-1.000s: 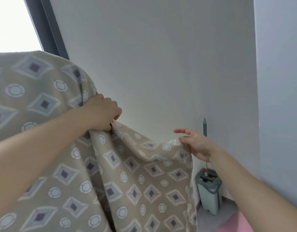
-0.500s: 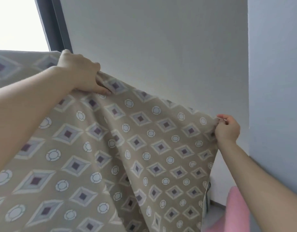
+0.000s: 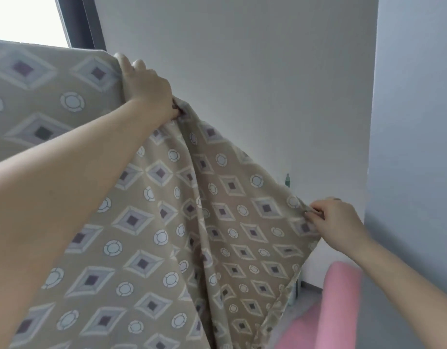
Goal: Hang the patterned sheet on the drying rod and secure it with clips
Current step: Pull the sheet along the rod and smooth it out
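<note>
The patterned sheet (image 3: pixel 147 235), beige with grey diamonds and pale circles, fills the left and lower middle of the head view. Its upper left part lies draped flat over something hidden beneath it; no rod or clips are visible. My left hand (image 3: pixel 145 89) grips the sheet's top edge up high, fingers over the edge. Lower right, my right hand (image 3: pixel 333 220) pinches the sheet's edge near a corner. Between the two hands the cloth hangs in deep folds.
A white wall (image 3: pixel 255 84) stands right behind the sheet, with a dark window frame (image 3: pixel 84 23) at the upper left. A pink object (image 3: pixel 340 301) sits at the lower right on the floor. A green mop handle tip (image 3: pixel 288 178) pokes up beside the sheet.
My left hand has moved right along the top edge. My right hand has dropped a little with its corner, so the cloth between them now sags into folds.
</note>
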